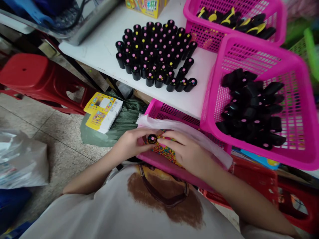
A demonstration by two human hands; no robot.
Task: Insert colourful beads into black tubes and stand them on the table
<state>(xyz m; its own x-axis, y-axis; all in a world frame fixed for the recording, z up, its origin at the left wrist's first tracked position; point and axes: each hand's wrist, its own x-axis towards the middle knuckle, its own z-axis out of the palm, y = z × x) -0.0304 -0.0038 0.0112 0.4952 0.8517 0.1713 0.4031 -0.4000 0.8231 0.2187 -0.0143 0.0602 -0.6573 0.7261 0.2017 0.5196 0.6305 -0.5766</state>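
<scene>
My left hand [129,143] grips a small black cylindrical cup [152,138], its end facing up with a pink dot in the middle. My right hand [185,151] reaches in from the other side, fingertips pinched together close to the cup's rim; whatever they hold is too small to make out. Below both hands lie many small multicoloured beads [165,153] in a white plastic liner [216,153], inside a pink basket [171,111] at my lap. On the white table [94,66] stand several similar black cups [154,49] upright, most with pink centres and some with yellow.
A pink basket [296,126] holding several black pieces sits at the right. Behind it another pink basket [203,33] contains black and yellow parts. A yellow box [147,7] is at the back. Red stools [25,71] and yellow-white cartons [103,111] lie left.
</scene>
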